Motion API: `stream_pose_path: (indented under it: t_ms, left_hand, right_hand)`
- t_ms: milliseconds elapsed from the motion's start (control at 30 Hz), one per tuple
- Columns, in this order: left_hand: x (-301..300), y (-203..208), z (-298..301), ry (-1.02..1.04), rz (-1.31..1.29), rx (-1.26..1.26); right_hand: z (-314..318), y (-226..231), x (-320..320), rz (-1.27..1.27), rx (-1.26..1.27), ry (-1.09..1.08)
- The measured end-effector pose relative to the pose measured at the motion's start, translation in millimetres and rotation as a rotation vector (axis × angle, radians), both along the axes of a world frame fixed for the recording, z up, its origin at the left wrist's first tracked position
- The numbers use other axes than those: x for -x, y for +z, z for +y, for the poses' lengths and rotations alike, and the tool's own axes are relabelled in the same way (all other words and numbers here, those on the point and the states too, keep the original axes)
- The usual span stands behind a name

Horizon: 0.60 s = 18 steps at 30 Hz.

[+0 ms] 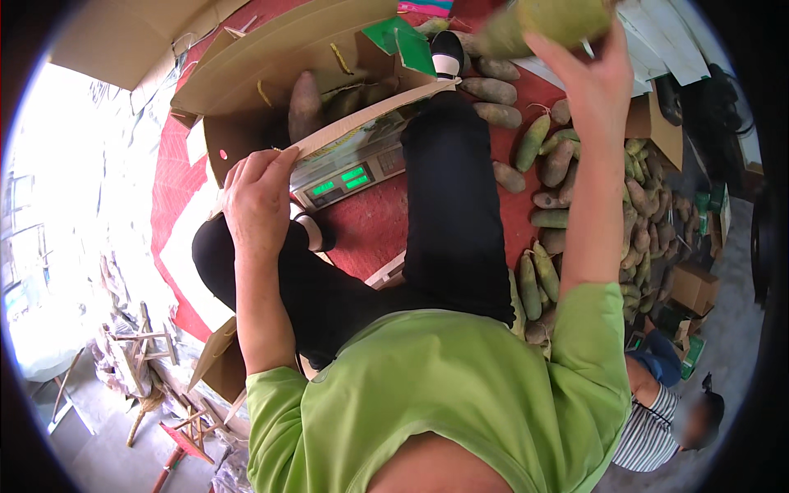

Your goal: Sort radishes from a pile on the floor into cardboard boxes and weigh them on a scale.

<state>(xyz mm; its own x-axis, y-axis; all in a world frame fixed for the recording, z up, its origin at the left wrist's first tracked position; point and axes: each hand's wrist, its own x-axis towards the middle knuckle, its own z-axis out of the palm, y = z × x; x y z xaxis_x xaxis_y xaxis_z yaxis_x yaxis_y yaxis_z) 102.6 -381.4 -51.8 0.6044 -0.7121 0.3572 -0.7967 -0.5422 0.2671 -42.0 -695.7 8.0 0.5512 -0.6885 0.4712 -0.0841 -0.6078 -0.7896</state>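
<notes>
At the top right my right hand point(593, 78) is closed around a large green radish point(555, 25), slightly blurred and partly cut off by the upper edge. My left hand point(259, 189) grips the near rim of an open cardboard box point(374, 117), its fingers over the edge. Inside the box lie several radishes, among them a muddy brown one point(305, 107) and greener ones point(343, 103) in shadow. Against the near side of the box is a scale point(343, 185) with a lit green display. What lies deeper in the box is hidden.
Loose radishes point(496, 115) lie on the red floor covering point(362, 234) right of my knee, with a big pile point(645, 222) farther right. A person in a striped top point(645, 435) is at the lower right. Wooden stools point(185, 444) and plastic sheeting fill the left.
</notes>
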Motion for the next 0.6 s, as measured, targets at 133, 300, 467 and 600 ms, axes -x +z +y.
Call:
stream_pose_path:
  t_ms: [133, 300, 467, 600]
  left_hand:
    - [1.6, 0.1, 2.9, 0.005, 0.013, 0.002]
    - [-0.7, -4.8, -3.6, -0.02, 0.019, 0.035]
    - [0.4, -3.1, 3.2, 0.02, 0.094, 0.073]
    - [-3.4, -6.0, 3.4, -0.02, -0.023, 0.065]
  right_hand:
    - [53.1, 37.6, -55.9, -0.076, -0.121, 0.457]
    - [77.7, -28.9, -104.4, 0.021, 0.412, 0.455]
    - [60.3, -51.1, -88.4, 0.053, 0.381, 0.413]
    - [6.7, -61.0, -28.2, 0.105, -0.127, 0.271]
